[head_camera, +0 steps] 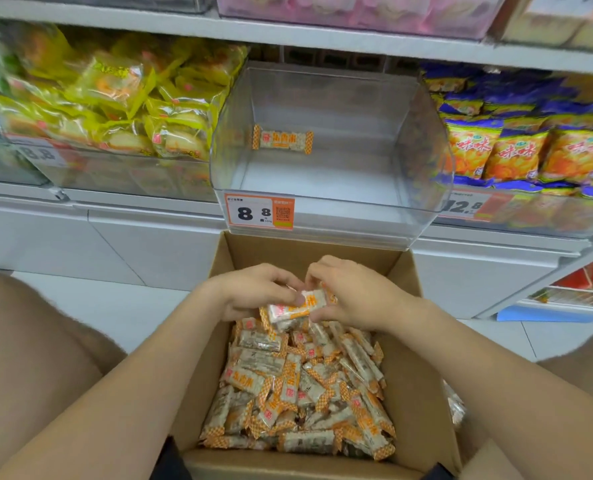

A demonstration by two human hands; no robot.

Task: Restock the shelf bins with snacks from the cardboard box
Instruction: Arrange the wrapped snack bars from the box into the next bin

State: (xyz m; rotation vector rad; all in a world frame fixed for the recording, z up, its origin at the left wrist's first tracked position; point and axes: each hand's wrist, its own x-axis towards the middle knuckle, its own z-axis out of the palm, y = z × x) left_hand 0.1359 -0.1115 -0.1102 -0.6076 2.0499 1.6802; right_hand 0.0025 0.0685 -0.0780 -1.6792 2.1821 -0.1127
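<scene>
left hand [258, 292] and right hand [352, 297] both curled around a small bunch of snack bars [293, 311] low over the part-full cardboard box [409, 375], clear bin [423, 140] above holds one bar [282, 139]; bunch count unclear, fingertips mostly hidden.

Partly finger-covered snack bundle [290, 311]

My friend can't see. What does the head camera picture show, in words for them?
A left hand and right hand grip a bundle of orange-and-white snack bars over an open cardboard box full of more. Above it, a clear shelf bin holds just one bar.
</scene>
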